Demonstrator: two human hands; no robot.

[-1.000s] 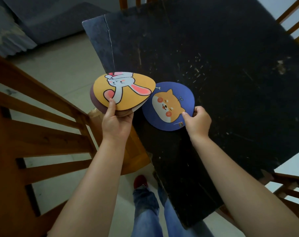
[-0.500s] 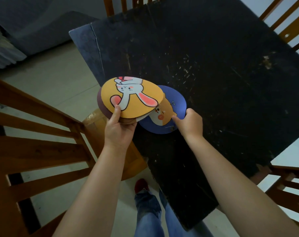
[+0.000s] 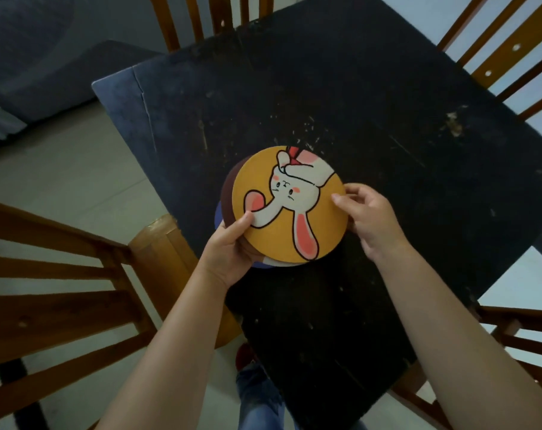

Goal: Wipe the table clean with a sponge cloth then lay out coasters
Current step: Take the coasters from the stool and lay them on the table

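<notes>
Holding a fanned stack of round coasters over the dark table, your left hand clamps the stack's near edge, thumb on top, while your right hand pinches the far rim of the yellow rabbit coaster. A brown coaster and a blue coaster peek out beneath. The stack sits loosely splayed, so the lower pieces could slide out and drop if you pull the top one without tightening your left grip; the scuffed, flecked tabletop may also dirty whatever you lay down. A second ago the blue dog coaster lay apart in your right hand; it is now tucked back under the stack, which has swung over the table.
</notes>
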